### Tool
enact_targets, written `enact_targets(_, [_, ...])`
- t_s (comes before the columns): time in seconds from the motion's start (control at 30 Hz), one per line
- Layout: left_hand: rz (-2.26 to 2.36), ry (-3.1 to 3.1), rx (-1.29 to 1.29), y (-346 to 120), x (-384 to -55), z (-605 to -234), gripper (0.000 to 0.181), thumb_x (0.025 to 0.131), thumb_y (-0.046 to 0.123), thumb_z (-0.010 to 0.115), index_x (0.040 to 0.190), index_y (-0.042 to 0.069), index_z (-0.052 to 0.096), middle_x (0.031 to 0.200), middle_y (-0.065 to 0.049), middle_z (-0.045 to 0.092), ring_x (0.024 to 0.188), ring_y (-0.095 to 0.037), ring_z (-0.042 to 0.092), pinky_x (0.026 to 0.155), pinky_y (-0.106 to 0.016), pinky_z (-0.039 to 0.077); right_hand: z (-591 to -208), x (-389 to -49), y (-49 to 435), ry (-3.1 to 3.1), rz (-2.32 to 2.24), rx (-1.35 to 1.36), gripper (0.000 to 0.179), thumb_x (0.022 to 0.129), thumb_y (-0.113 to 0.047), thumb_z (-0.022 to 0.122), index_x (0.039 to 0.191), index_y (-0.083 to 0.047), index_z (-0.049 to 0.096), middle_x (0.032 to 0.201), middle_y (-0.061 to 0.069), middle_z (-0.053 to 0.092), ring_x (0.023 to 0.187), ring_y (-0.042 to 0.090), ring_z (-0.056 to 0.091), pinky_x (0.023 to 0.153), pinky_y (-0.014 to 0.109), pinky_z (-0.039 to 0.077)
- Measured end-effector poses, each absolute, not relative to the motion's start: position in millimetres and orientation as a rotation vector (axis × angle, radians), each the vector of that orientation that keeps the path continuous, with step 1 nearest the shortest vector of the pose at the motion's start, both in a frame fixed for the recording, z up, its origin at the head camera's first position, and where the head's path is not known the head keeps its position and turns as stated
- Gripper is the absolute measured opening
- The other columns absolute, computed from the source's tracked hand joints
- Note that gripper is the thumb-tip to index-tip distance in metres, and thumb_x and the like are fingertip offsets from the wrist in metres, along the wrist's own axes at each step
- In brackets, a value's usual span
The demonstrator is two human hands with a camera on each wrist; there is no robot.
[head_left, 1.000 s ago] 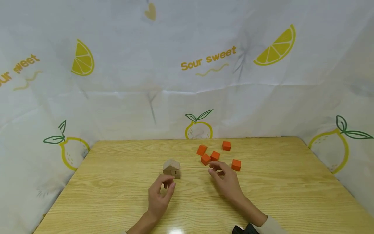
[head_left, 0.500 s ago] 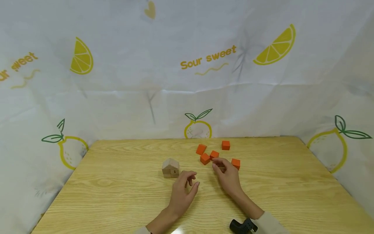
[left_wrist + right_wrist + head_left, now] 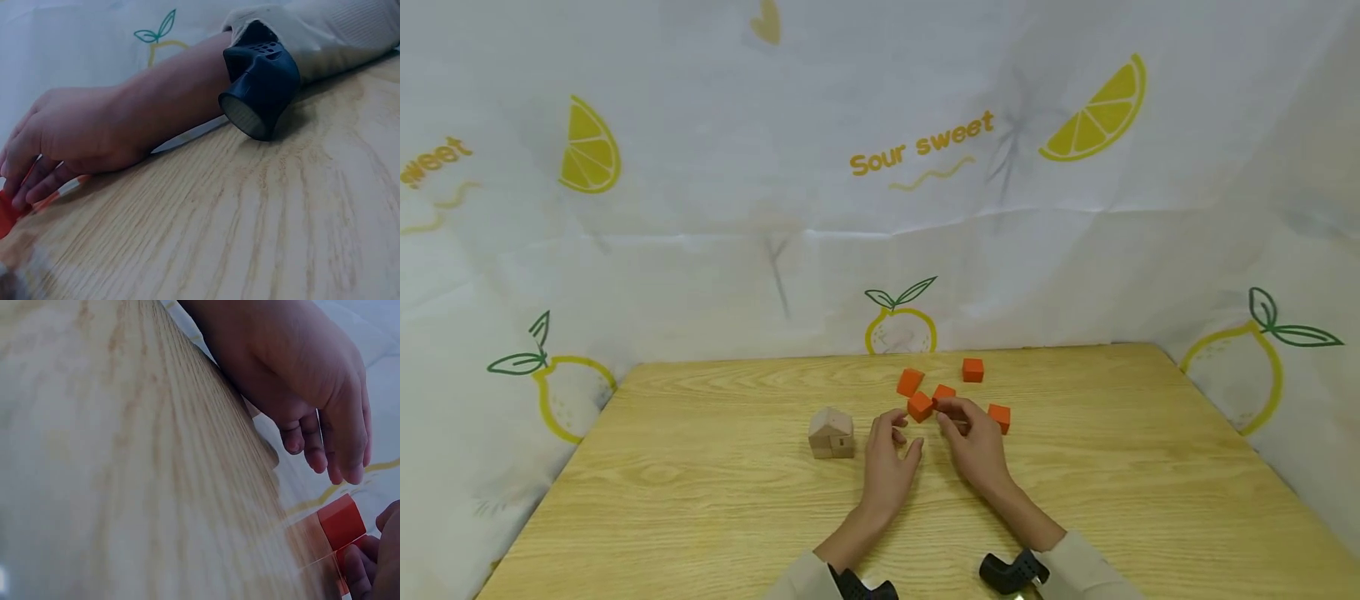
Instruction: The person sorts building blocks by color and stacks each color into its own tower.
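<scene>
In the head view, my left hand (image 3: 891, 467) hovers over the table with fingers loosely bent and nothing held. Its fingertips are just left of an orange-red cube (image 3: 920, 407). My right hand (image 3: 980, 446) has its fingertips right at that cube's right side, thumb and forefinger apart. It partly covers a second orange-red block (image 3: 944, 391) behind. In the right wrist view, the left hand (image 3: 312, 381) hangs with fingers down above an orange-red block (image 3: 342, 522), while the right fingers (image 3: 359, 572) are beside it. The left wrist view shows the right hand (image 3: 81, 131) reaching an orange-red block (image 3: 6, 215).
A small house of plain wooden blocks (image 3: 831, 433) stands left of the left hand. More orange-red blocks lie around: a tilted one (image 3: 911, 382), one at the back (image 3: 973, 370) and one (image 3: 999, 418) behind the right hand. A lemon-print cloth (image 3: 700, 292) backs the wooden table (image 3: 700, 500).
My left hand has moved right and forward, from the wooden house to the orange-red cube. My right hand has shifted slightly left and forward toward the same cube. The blocks keep their arrangement.
</scene>
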State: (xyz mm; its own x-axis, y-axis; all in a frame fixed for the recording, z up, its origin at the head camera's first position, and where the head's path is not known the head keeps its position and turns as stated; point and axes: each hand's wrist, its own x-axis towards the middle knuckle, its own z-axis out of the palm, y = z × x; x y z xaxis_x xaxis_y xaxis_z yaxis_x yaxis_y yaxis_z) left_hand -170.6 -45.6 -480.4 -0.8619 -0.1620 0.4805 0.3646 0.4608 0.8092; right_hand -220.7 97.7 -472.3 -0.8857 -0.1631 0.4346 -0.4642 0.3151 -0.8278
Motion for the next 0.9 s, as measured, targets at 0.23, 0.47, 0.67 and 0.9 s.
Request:
enact_targets(0.23, [-1.350,-2.273,-0.075,-39,-178,-476,0.045,0.087,0.002,0.069,0.126,-0.002,0.049,0.114,-0.016,0.051,0.089,-0.024,0.049,0.073,-0.032,0.045,-470,-222,94,-2.329,1.590,0.583,0.021,0.092,-0.003,0.064,0.113,-0.001,0.066,0.107,0.010,0.068,0.095,0.024,0.066,0.078,0.037,0.053])
enact_targets(0.47, [-1.237,-2.348,-0.007,-36,-188,-475,0.051,0.086,0.002,0.070,0.131,-0.005,0.048,0.117,-0.017,0.053,0.106,-0.031,0.049,0.084,-0.043,0.045,-469,-222,94,-2.344,1.569,0.629,0.026,0.091,-0.002,0.064,0.117,0.000,0.064,0.111,0.012,0.066,0.099,0.025,0.065,0.080,0.039,0.052])
enact_targets(0.67, [-1.169,-2.355,0.027,-36,-194,-476,0.043,0.085,-0.001,0.070,0.125,-0.005,0.054,0.109,-0.014,0.060,0.089,-0.025,0.052,0.071,-0.034,0.045,-472,-222,94,-2.315,1.523,0.660,0.024,0.091,-0.001,0.064,0.115,0.001,0.065,0.107,0.013,0.067,0.094,0.025,0.066,0.075,0.035,0.053])
enact_targets(0.9, [-1.224,-2.366,0.012,-38,-194,-475,0.035,0.085,0.002,0.072,0.118,-0.002,0.062,0.095,-0.007,0.063,0.072,-0.012,0.045,0.059,-0.024,0.039,-476,-223,96,-2.346,1.479,0.660,0.027,0.088,0.000,0.067,0.115,0.000,0.067,0.102,0.010,0.068,0.087,0.022,0.066,0.072,0.031,0.053])
